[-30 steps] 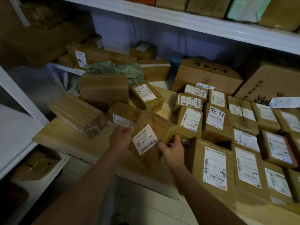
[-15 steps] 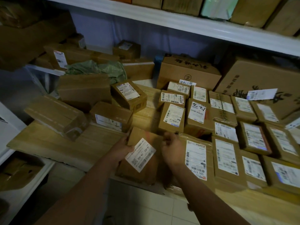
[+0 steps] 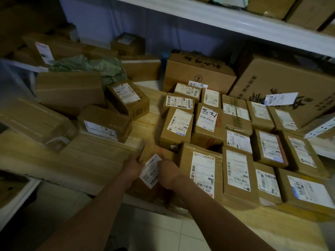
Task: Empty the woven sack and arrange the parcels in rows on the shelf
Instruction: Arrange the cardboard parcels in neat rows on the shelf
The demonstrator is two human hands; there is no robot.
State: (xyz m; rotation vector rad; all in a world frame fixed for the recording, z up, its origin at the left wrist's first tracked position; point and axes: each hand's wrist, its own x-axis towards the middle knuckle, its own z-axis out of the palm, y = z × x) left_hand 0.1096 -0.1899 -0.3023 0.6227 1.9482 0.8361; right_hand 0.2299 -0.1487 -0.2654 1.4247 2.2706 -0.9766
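A: Cardboard parcel (image 3: 152,171) now flat at shelf (image 3: 94,160) edge, left of labelled row (image 3: 203,176); a second ago it was lifted. Sack (image 3: 94,67) far behind, crumpled.
B: Grip?
A: Left hand (image 3: 133,166), right hand (image 3: 167,172) both clasp it.
B: Risk?
A: Overhangs the edge; release early, it tips off.

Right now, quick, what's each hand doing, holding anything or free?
Left hand: gripping the left edge of the labelled parcel on the shelf.
Right hand: pressed on the same parcel's right side, holding it.
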